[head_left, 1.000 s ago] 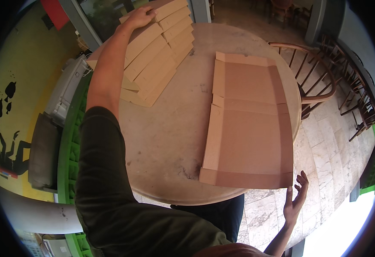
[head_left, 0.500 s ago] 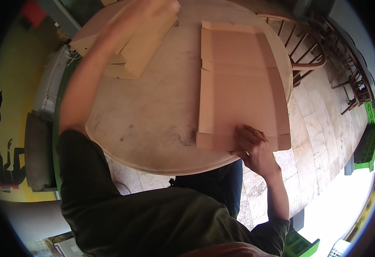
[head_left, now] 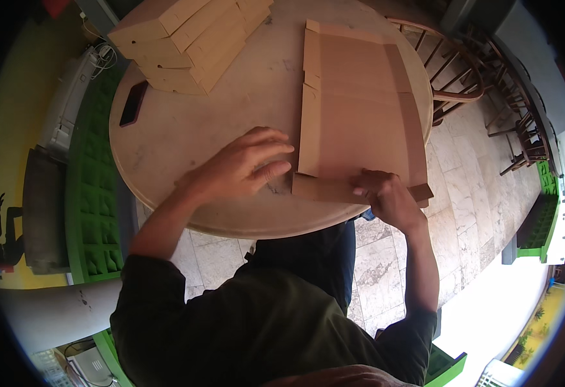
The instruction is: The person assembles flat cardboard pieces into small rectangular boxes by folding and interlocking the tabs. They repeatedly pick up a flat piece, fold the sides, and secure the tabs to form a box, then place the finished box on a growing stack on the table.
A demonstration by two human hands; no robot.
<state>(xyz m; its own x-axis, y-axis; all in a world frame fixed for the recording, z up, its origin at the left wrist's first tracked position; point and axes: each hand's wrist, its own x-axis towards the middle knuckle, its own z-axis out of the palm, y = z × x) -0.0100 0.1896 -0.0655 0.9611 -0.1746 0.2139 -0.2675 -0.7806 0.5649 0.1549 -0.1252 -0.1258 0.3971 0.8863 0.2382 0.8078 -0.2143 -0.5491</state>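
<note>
A flat, unfolded cardboard box blank lies on the right part of the round table, its long side flaps creased. My right hand is at its near end, fingers curled and pinching the near flap, which looks tilted up from the sheet. My left hand hovers just left of the blank, fingers stretched and thumb apart, holding nothing. At the far left of the table rises a stack of folded cardboard boxes.
A dark phone lies near the left edge of the round table. Wooden chairs stand beyond the table on the right. Green crates stand along the left side.
My left hand has come back from the box stack to beside the blank, uncovering the stack and the phone. My right hand now has the near flap bent up.
</note>
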